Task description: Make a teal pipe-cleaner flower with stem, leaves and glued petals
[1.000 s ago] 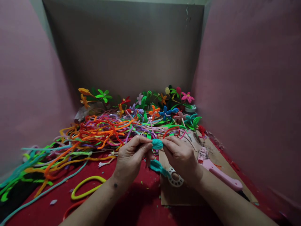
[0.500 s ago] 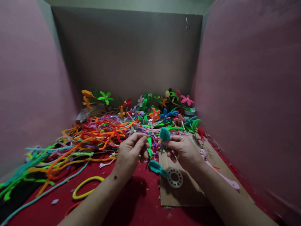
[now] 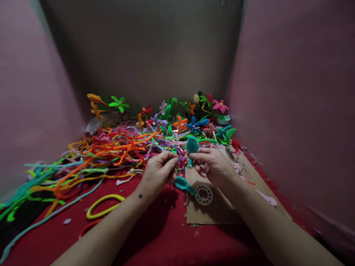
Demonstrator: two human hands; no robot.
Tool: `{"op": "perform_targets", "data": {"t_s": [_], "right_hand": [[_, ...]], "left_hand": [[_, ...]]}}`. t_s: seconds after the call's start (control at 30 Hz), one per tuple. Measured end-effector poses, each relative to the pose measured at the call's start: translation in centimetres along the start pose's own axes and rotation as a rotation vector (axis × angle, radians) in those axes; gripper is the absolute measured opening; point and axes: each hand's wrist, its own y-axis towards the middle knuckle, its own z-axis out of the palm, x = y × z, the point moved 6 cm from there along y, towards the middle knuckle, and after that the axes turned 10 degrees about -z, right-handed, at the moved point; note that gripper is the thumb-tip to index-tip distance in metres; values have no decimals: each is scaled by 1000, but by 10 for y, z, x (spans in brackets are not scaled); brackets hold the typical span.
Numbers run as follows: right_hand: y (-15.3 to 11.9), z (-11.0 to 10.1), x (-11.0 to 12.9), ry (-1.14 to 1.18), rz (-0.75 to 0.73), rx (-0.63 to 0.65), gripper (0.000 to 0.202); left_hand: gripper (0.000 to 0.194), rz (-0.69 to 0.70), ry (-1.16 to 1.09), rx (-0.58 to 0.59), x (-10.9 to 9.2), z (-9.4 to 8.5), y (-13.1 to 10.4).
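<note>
Between the thumb and fingers of my right hand (image 3: 213, 164) is a teal pipe-cleaner petal (image 3: 192, 145), held upright with its short twisted stem pointing down. My left hand (image 3: 161, 168) is a little to the left, apart from the petal. Its thumb and fingertips are pinched together, and whatever may be between them is hidden or too small to tell. Below the hands lies another teal pipe-cleaner piece (image 3: 183, 183), looped, with its end against a white ring with holes (image 3: 204, 194). The ring rests on a cardboard sheet (image 3: 199, 216).
A tangled heap of colourful pipe cleaners (image 3: 122, 144) covers the left and middle of the red cloth (image 3: 155, 244). Finished pipe-cleaner flowers (image 3: 194, 125) stand along the back. Yellow-handled scissors (image 3: 102, 207) lie beside my left forearm, a pink-handled tool (image 3: 266, 198) beyond my right.
The camera has tipped down, so the scene sits higher in view. The petal in my right hand has turned and shows a longer oval side. My left hand stays pinched.
</note>
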Motion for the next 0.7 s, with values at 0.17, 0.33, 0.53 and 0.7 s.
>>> {"op": "perform_targets", "data": {"t_s": [0.17, 0.33, 0.53, 0.7], "right_hand": [[0, -1, 4, -17, -61, -8, 17], [0, 5, -2, -55, -77, 31, 11], [-4, 12, -12, -55, -9, 72, 14], [-7, 15, -19, -28, 51, 151, 17]], "left_hand": [[19, -24, -53, 66, 4, 6, -1], [20, -41, -276, 70, 8, 4, 3], [23, -158, -454, 212, 14, 15, 4], [26, -190, -480, 247, 17, 18, 2]]}}
